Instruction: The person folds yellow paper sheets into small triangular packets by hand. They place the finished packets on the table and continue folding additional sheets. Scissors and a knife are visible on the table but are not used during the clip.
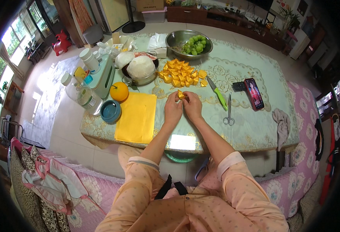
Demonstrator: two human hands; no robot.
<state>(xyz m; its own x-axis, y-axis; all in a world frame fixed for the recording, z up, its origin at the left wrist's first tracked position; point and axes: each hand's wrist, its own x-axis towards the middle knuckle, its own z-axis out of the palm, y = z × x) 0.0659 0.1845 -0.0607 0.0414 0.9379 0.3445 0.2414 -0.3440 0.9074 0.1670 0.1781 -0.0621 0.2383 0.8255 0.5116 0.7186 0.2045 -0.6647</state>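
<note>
Between the fingertips of my left hand (173, 108) and my right hand (193, 105) is a small folded gold paper piece (181, 94), held over the table. Just beyond it lies a heap of folded gold paper pieces (178, 72), several with pointed tips. A stack of yellow paper sheets (136, 117) lies flat to the left of my hands. A small blue-green bowl (111, 111) touches or nearly touches the stack's left side, with an orange round fruit (119, 91) behind it.
A green-handled knife (220, 97), metal scissors (229, 116) and a lit phone (254, 94) lie to the right. A steel bowl of green grapes (189, 55) stands at the back. At the left are a pot with white bundles (142, 79), a clear plastic bottle (83, 95) and a crumpled cloth (280, 124) at far right.
</note>
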